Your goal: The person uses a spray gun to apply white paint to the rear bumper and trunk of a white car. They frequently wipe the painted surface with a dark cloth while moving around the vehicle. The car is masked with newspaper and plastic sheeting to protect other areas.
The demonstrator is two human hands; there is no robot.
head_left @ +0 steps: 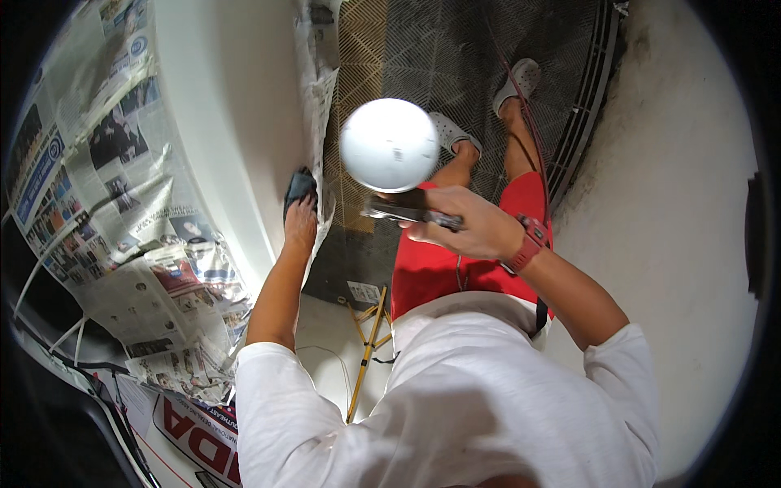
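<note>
Bright, lamp glare, fisheye edges dark

left hand [300, 224]: fingers buried in the dark blue cloth [299, 185], grip not visible | right hand [468, 221]: fingertips hidden behind the dark metal spray gun [411, 213] | round white cup [389, 145]: blurred, covers the gun's top | newspaper masking sheets [122, 203]: print perhaps too small, cut off at left rim
</note>
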